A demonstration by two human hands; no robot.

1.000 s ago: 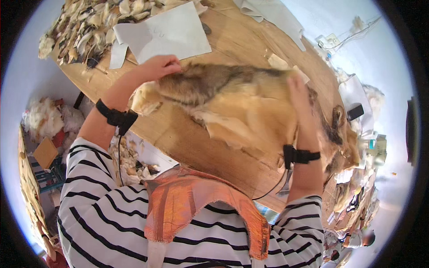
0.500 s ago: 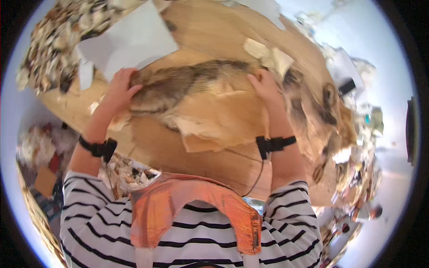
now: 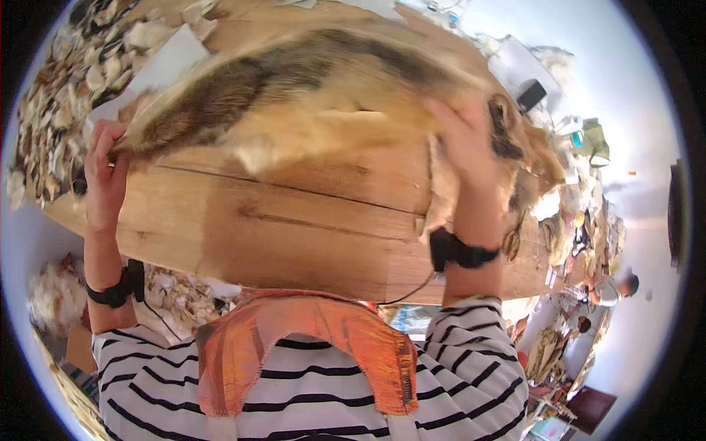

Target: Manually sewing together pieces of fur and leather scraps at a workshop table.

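Note:
A brown and tan fur pelt (image 3: 316, 81) stretches between my two hands above the wooden table. Its pale, tan lower edge droops in the middle, and motion blurs it. My left hand (image 3: 107, 165) pinches the pelt's left end, fingers curled round the edge. At the other end my right hand (image 3: 469, 140) grips the pelt, though blur softens its fingers. Right beside that hand, more brown and tan pelts (image 3: 540, 158) lie on the table.
Bare planks of the wooden table (image 3: 309, 228) show in front of me. A heap of fur scraps (image 3: 59, 110) covers the far left, beside a white sheet (image 3: 169, 66). A black box (image 3: 531, 95) stands at the right. Another person (image 3: 610, 290) is far off to the right.
Both hands have raised the pelt off the table and spread it wider. My left hand has moved outward to the left. The pelt now covers part of the white sheet.

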